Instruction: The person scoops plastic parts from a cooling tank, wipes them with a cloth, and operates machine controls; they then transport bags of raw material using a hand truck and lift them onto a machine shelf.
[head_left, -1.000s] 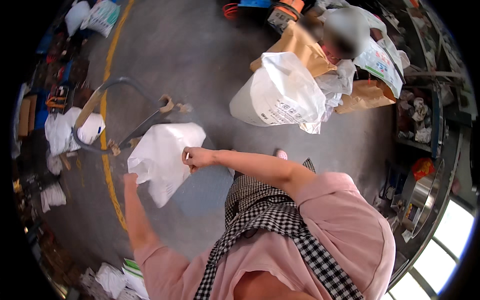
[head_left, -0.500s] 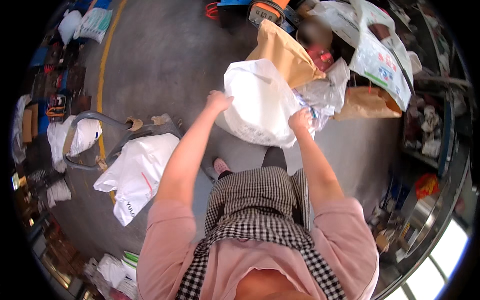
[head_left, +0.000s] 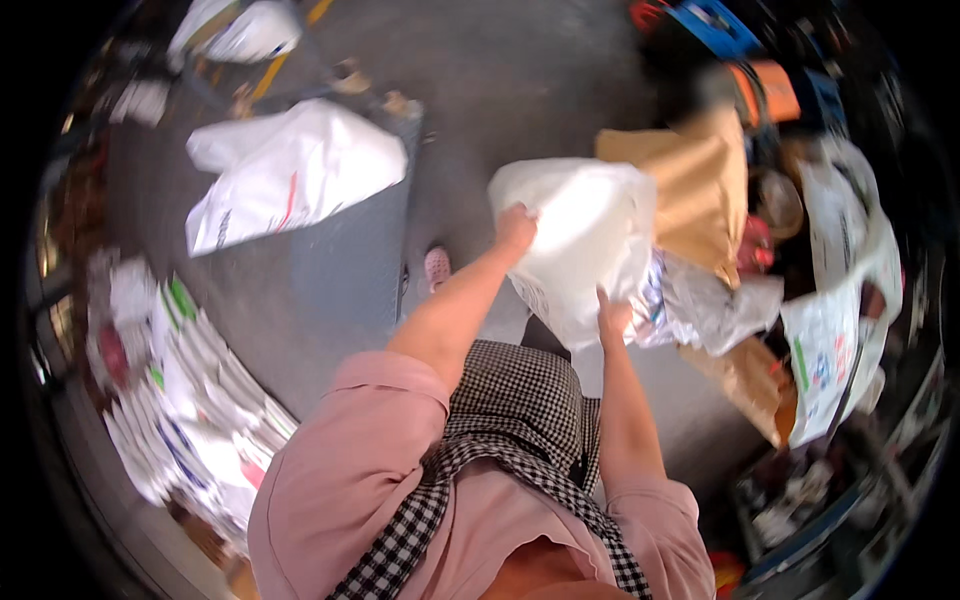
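A big white plastic sack [head_left: 575, 255] hangs in front of my body, its mouth spread wide with a bright white inside. My left hand [head_left: 515, 232] is closed on the sack's left edge. At the sack's lower right edge, my right hand [head_left: 613, 318] grips the plastic, its thumb pointing up. Just right of the sack stands a brown paper sack [head_left: 695, 190]. Crumpled clear plastic [head_left: 725, 300] lies below that, close to my right hand.
On the left, a white sack [head_left: 310, 165] lies on a flat grey cart [head_left: 350, 255]. Stacked white sacks [head_left: 195, 400] fill the lower left. White printed bags [head_left: 825, 350] stand at the right, with an orange machine [head_left: 770, 90] behind. My pink shoe [head_left: 437, 268] is beside the cart.
The view has swung left, so the cart and stacked sacks show more fully. Both hands keep their hold on the white plastic sack, which appears further right and lower.
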